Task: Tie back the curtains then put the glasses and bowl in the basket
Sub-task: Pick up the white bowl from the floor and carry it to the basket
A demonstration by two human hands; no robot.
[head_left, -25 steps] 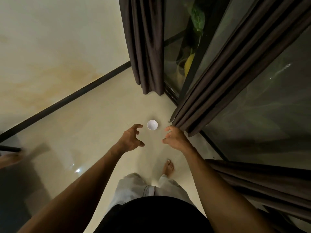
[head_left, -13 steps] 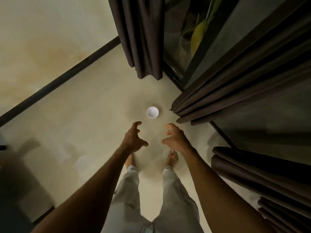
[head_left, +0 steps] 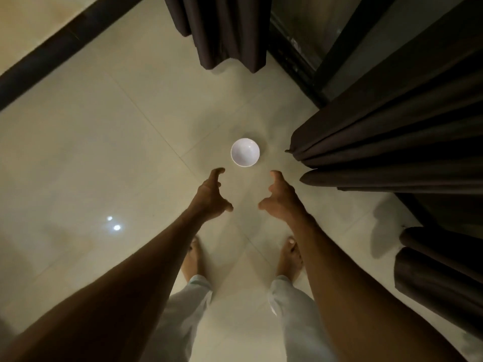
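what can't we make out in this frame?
Head view, the only one:
- Basket and glasses: not in the picture, so their places are unknown.
- Curtain ties: the upper parts run past the top and right edges.
- Behind the glass door: too dark.
- Feet: partly covered by the forearms.
- Bowl: looks empty; left hand and right hand are open, not touching it.

Two hands reach down toward a white bowl on the tiles.

The bowl stands upright and empty on the floor. Just short of it, the left hand and right hand hang spread, apart, touching nothing. A dark curtain hangs right of the bowl, another beyond it.
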